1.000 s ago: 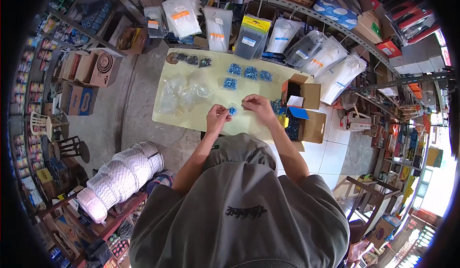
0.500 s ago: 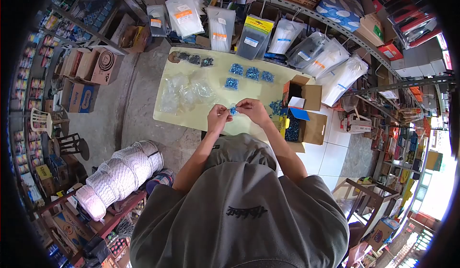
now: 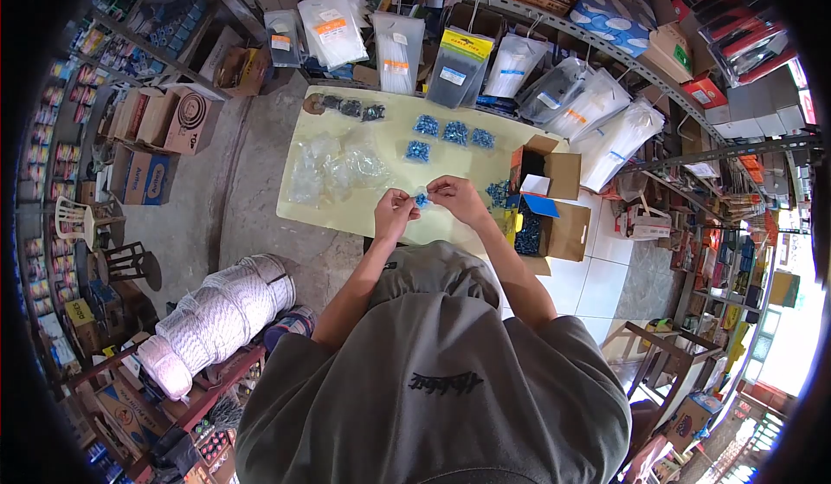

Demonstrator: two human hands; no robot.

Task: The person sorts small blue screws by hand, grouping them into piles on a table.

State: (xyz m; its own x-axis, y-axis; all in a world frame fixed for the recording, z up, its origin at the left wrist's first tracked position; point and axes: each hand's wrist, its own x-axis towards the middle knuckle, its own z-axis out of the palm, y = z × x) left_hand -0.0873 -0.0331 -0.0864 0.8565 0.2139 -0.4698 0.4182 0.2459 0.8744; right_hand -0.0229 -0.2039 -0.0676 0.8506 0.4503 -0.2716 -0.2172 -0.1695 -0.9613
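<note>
Over the near side of a pale yellow table, a small clear bag of blue pieces [image 3: 421, 201] is held between my two hands. My left hand [image 3: 396, 214] pinches its left side, fingers closed. On the opposite side, the fingertips of my right hand [image 3: 454, 197] grip the bag near its top. The pieces are too small to identify. Several filled bags of blue pieces [image 3: 455, 132] lie beyond my hands. To the right, loose blue pieces [image 3: 498, 193] are heaped beside an open cardboard box [image 3: 567, 175]. Flat clear plastic bags [image 3: 325, 171] spread over the table's left part.
Small bags of dark pieces [image 3: 350, 108] lie at the far left of the yellow table [image 3: 400, 110]. Packs of cable ties [image 3: 460, 67] hang from the rack behind it. A large rope bundle [image 3: 221, 315] stands at lower left. Stocked shelves line both sides.
My right hand has risen very slightly at the bag. Both hands keep hold of it, and the things on the table look the same.
</note>
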